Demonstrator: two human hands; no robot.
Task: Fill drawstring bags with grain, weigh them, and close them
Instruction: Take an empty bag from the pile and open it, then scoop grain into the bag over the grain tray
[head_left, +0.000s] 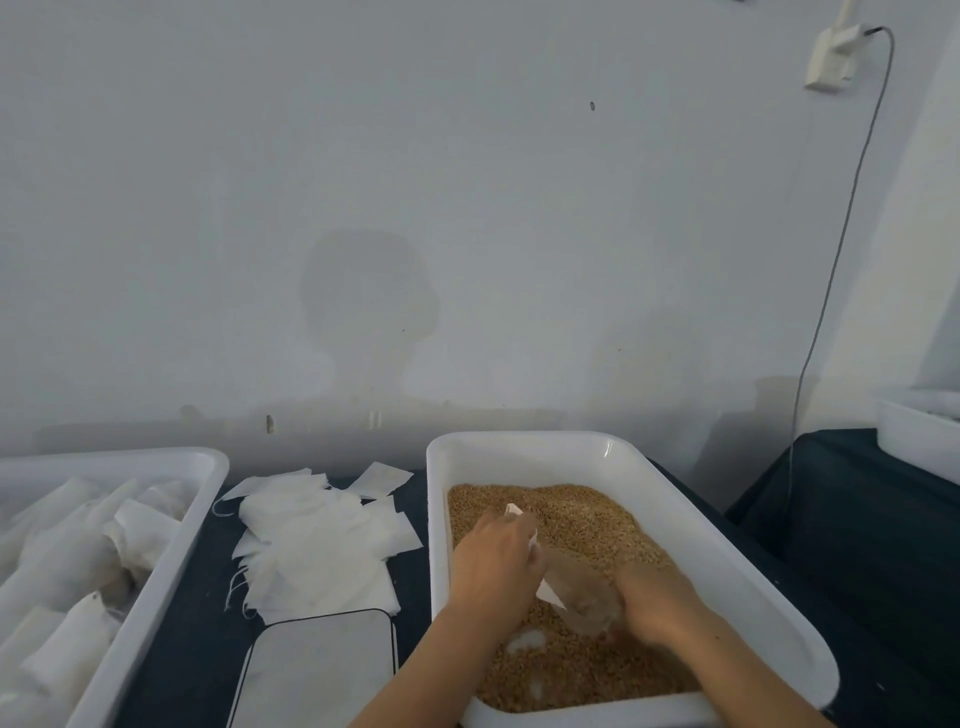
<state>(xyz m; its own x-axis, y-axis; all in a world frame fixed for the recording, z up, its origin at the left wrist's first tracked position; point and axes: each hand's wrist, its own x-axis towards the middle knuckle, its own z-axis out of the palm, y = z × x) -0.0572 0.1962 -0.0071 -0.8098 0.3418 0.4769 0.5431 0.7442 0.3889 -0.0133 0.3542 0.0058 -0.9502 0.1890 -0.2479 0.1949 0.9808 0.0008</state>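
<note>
A white tub in front of me holds brown grain. Over the grain, my left hand grips a small white drawstring bag, whose edges stick out past my fingers. My right hand holds a clear plastic cup tipped on its side, its mouth turned toward the bag. The bag's opening is hidden behind my left hand.
A heap of flat empty white bags lies left of the tub on the dark cloth. A scale with a white top sits near the front edge. A white tray at far left holds several filled bags. Another white tub stands at far right.
</note>
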